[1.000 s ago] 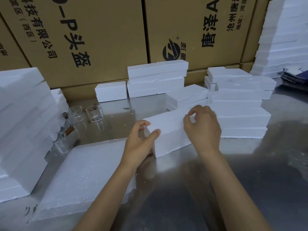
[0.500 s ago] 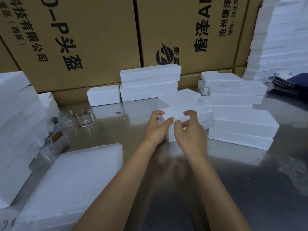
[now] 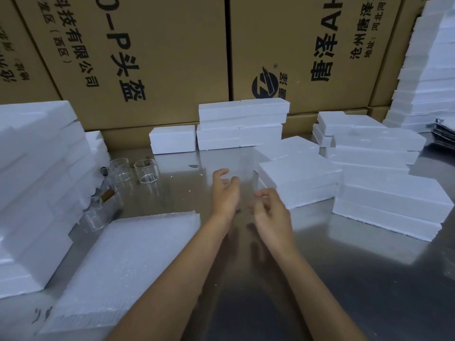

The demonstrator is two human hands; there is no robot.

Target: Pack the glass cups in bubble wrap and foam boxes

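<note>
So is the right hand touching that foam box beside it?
Apart. The head view shows bare metal table between the right hand and the foam box.

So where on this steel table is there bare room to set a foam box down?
Bare steel table lies in front of the hands, between the bubble wrap sheets and the near right foam box stack. A smaller patch lies between the glass cups and the middle foam boxes. The left edge and the back row are crowded.
</note>
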